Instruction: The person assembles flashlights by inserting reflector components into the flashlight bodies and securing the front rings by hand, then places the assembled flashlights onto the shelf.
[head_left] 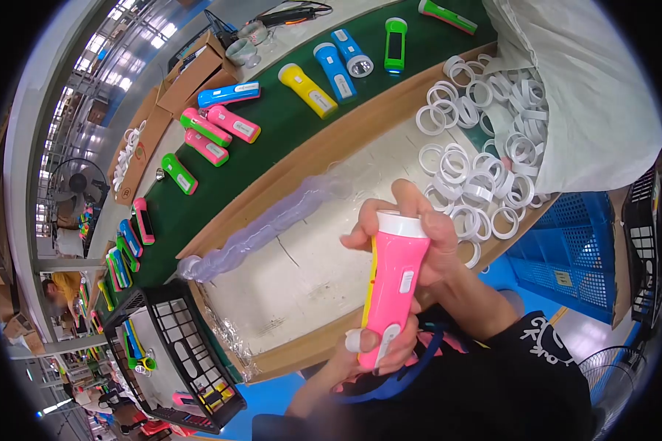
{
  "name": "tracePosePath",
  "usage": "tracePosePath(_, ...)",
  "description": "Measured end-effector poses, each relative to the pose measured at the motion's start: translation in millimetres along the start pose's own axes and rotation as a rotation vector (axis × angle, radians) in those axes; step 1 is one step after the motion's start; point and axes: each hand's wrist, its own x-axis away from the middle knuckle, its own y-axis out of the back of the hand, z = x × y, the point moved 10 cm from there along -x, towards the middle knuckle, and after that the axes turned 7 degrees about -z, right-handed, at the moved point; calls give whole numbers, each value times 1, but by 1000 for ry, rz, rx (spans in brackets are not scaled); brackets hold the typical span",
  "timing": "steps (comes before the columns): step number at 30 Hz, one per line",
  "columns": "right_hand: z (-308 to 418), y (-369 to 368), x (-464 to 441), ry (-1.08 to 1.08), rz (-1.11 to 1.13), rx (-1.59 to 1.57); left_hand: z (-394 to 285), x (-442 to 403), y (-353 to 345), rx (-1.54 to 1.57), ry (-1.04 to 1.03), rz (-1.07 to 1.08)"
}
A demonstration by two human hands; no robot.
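Note:
Between my two hands is a pink and yellow flashlight (393, 283), held tilted with its white head end up. My right hand (438, 235) is closed around the head, at the white ring (403, 222). Lower down, my left hand (390, 349) wraps the tail end, near a white label plate. Something white covers one fingertip of that hand. Many loose white rings (482, 187) lie in a pile just beyond my right hand. A crumpled strip of clear plastic (265, 224) lies on the white tray surface (272, 294) to the left.
Flashlights in pink, green, blue and yellow (307, 90) lie along a green conveyor belt (250, 162). A black crate (187, 345) with flashlights stands at lower left. A white sack (588, 95) and a blue crate (566, 250) are at right. Cardboard boxes (195, 73) sit behind the belt.

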Motion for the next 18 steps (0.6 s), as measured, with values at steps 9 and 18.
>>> tracePosePath(9, 33, 49, 8, 112, -552, 745, -78, -2, 58, -1076, -412, -648)
tracePosePath(18, 65, 50, -14, 13, -344, 1903, -148, -21, 83, -675, -314, -563)
